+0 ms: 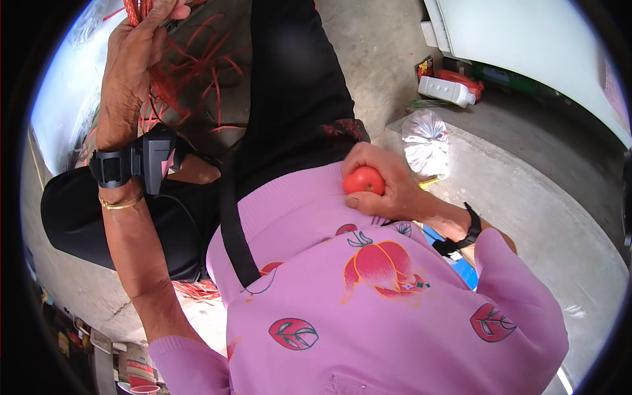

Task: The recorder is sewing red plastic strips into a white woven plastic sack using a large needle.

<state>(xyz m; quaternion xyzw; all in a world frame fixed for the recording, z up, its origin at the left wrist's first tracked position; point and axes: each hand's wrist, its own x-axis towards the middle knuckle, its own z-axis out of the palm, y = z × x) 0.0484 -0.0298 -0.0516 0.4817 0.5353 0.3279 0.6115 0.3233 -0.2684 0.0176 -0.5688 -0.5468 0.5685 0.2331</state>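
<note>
A right hand point(382, 161) curls round a smooth, round red tomato point(364, 182), likely bruisable, best cupped. The left hand point(136, 51) grips red plastic cord point(162, 91), seemingly light, pliant.

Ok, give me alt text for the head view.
The right hand holds a red tomato near the hem of a pink top; the left hand at upper left grips red cord. More red strands lie tangled below.

Left hand point(136, 56), red cord point(135, 12): being cropped by top edge
Round red thing point(364, 181): partly hiding in right hand point(394, 179)
</note>
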